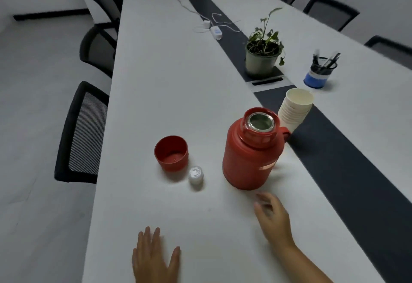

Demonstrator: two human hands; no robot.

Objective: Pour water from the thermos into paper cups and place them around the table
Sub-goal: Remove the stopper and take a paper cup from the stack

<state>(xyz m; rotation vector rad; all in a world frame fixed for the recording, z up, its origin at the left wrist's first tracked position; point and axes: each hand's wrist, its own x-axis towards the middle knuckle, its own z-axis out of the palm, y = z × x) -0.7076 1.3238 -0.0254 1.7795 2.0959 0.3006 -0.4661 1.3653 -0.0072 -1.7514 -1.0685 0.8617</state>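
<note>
A red thermos (249, 155) stands upright on the white table (169, 86) with its steel mouth uncovered. Its red cap (171, 153) sits mouth-up to the left, and a small white stopper (196, 175) lies beside the cap. A stack of white paper cups (294, 109) stands just behind the thermos to the right. My right hand (273, 218) hovers near the table just in front of the thermos, fingers relaxed, holding nothing. My left hand (153, 258) lies flat over the near table edge, fingers spread and empty.
A potted plant (263, 53) stands on the dark centre strip (334, 149). A blue pen holder (318, 73) is at the right. White chargers and cables (214, 28) lie farther back. Black mesh chairs (84, 131) line both sides of the table.
</note>
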